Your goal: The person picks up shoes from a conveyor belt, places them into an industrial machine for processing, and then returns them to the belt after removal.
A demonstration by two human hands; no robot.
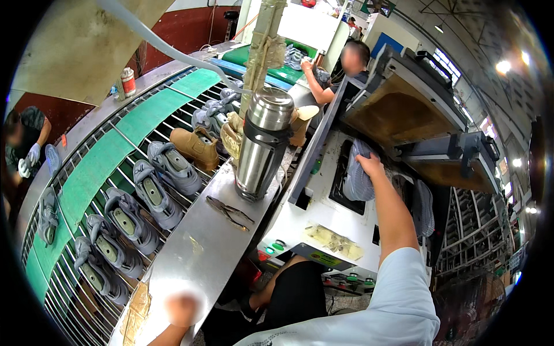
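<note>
On the right, my right hand is closed on a grey shoe, with the sole side facing up. The shoe lies over the dark recess of a white press machine, whose lid stands raised. A second grey shoe sits to the right of my forearm. My left hand rests over the near end of a metal ledge; a blur hides its fingers. Pliers lie farther up that ledge, beside a steel thermos.
Several grey shoes and a tan shoe stand on a curved rod conveyor to the left. A second raised lid is at the right. One co-worker is beyond the machine, another at far left.
</note>
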